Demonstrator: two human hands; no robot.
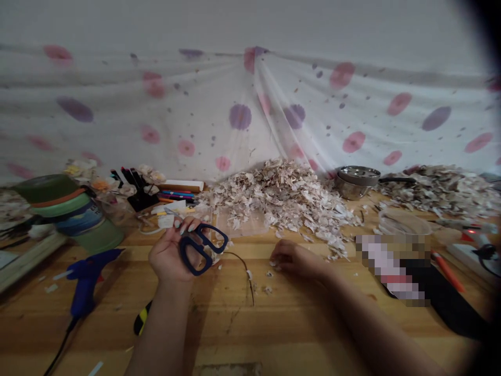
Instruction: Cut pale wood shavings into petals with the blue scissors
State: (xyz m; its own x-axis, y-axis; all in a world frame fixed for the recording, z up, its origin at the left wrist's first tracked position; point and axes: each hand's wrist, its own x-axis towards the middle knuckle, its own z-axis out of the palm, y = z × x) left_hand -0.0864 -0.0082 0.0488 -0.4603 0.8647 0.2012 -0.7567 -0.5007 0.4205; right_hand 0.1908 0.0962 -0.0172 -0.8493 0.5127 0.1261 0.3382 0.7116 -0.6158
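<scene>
My left hand (170, 254) is closed around a pair of blue-handled scissors (203, 247), held a little above the wooden table (250, 324). A thin dark wire or stem (245, 271) curves across the table between my hands. Fingers curled, my right hand (291, 257) rests on the table and pinches at small pale scraps (270, 273) beside the wire. What it grips is too small to name. Just beyond both hands lies a big heap of pale shavings (285, 196).
A blue glue gun (88, 277) with its cord lies at the left, near a stack of green tubs (74, 214). Markers and pens (172, 196) sit behind. A metal bowl (356, 180) stands at the back right, more shavings (438, 188) beyond it. A spotted cloth (250, 104) hangs behind.
</scene>
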